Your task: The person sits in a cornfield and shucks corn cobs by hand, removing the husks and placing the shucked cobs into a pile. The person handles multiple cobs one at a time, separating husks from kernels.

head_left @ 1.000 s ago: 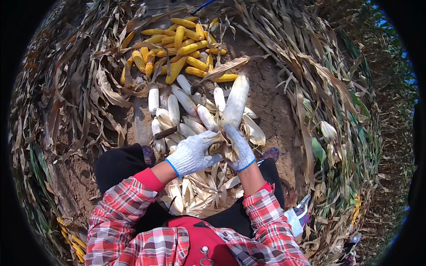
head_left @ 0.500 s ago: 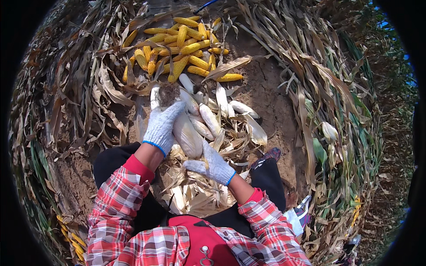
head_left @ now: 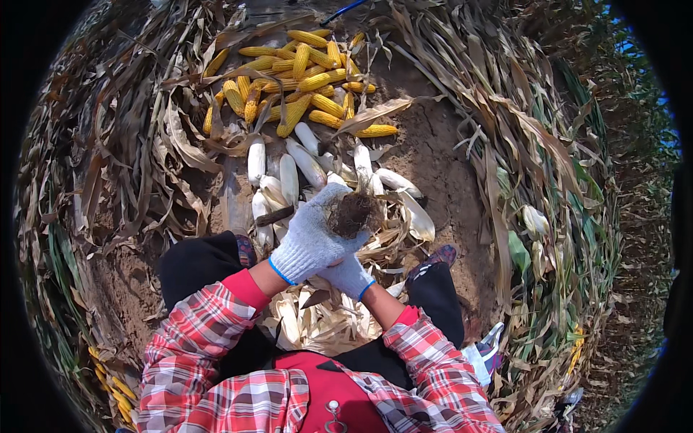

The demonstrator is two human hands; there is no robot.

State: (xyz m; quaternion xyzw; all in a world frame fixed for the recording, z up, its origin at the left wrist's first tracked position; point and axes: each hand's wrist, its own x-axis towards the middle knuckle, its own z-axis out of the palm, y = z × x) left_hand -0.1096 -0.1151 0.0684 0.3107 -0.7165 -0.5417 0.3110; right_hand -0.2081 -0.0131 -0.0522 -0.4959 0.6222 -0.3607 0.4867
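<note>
My left hand (head_left: 309, 238), in a white knitted glove with a blue cuff, is closed around an ear of corn. Only the dark brown tuft of dried silk (head_left: 354, 214) at its end shows clearly; the glove hides the body. My right hand (head_left: 348, 276), gloved alike, is under and against the left one, its fingers out of sight. Just beyond the hands lie several pale ears in their husks (head_left: 289, 179). Torn dry husks (head_left: 325, 321) are heaped between my legs.
Bare yellow corn cobs (head_left: 299, 79) are piled farther off on brown soil (head_left: 440, 151). Dry stalks and leaves bank up on the left (head_left: 108, 144) and right (head_left: 534, 137). A white and purple item (head_left: 482, 353) lies beside my right leg, and more yellow cobs (head_left: 112, 386) at lower left.
My left hand has moved right and nearer, swinging the tufted end of the ear to the right. My right hand has slid beneath the left. Pale ears behind them are uncovered.
</note>
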